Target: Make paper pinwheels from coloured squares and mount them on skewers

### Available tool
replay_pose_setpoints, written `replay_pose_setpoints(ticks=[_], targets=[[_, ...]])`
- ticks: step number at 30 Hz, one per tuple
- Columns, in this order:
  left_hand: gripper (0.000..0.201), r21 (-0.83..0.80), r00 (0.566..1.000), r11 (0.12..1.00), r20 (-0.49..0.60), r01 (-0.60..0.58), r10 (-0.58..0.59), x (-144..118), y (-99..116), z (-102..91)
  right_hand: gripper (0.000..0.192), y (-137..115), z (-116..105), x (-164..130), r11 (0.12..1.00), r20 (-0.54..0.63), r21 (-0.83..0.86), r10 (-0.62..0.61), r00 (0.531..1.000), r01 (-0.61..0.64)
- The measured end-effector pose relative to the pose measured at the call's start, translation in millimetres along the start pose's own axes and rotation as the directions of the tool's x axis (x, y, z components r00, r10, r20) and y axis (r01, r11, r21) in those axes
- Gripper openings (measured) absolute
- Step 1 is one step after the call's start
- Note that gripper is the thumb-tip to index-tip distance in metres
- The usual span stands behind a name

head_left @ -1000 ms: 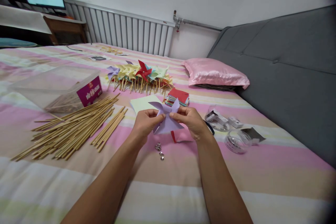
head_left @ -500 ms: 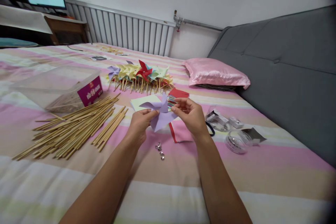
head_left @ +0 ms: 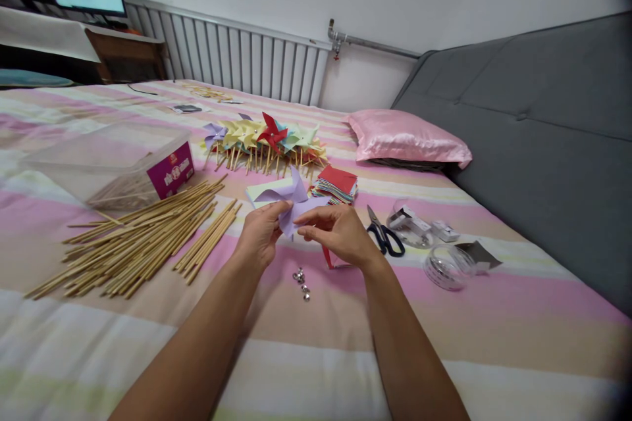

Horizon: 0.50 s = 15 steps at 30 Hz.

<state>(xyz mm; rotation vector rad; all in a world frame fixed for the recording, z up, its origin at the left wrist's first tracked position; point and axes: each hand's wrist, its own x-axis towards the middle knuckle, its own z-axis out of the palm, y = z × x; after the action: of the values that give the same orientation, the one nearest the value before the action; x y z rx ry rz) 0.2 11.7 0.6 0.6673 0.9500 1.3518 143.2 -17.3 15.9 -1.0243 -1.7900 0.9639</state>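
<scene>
Head view: both hands pinch a lilac paper pinwheel (head_left: 291, 200) above the bed (head_left: 444, 329).
Left hand (head_left: 259, 237) fingers clamped on its lower-left edge; right hand (head_left: 338, 233), palm down, fingers closed on its right side. Forearms converge from 6 o'clock. Bamboo sticks (head_left: 143, 237) at 9 o'clock, scissors (head_left: 382, 233) at 3 o'clock, pins (head_left: 301, 283) just below.

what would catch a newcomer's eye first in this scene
Probably the lilac paper pinwheel, held up between the left hand and right hand at the centre. Behind it, a row of finished pinwheels on sticks lies across the striped bedspread, a red one standing out. To the left sprawls a big heap of wooden sticks.
</scene>
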Motion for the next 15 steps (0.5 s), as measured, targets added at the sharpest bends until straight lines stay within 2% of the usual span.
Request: replay_pose_setpoints(ticks=[3,8,15], targets=[[0.022,0.009,1.000,1.000,0.023,-0.005,0.005,-1.4,-0.4,0.4,0.014,0.3,2.2,1.3,0.999,-0.052,0.033,-0.012,0.999,0.014],[0.020,0.024,0.999,0.999,0.024,-0.041,0.041,-4.2,-0.6,2.0,0.018,2.8,7.1,4.5,0.997,-0.187,0.077,-0.001,0.982,0.016],[0.018,0.052,0.998,0.997,0.029,-0.061,0.060,-4.7,-3.7,4.0,0.019,6.2,14.8,8.6,0.999,-0.424,-0.026,-0.040,0.905,0.031]])
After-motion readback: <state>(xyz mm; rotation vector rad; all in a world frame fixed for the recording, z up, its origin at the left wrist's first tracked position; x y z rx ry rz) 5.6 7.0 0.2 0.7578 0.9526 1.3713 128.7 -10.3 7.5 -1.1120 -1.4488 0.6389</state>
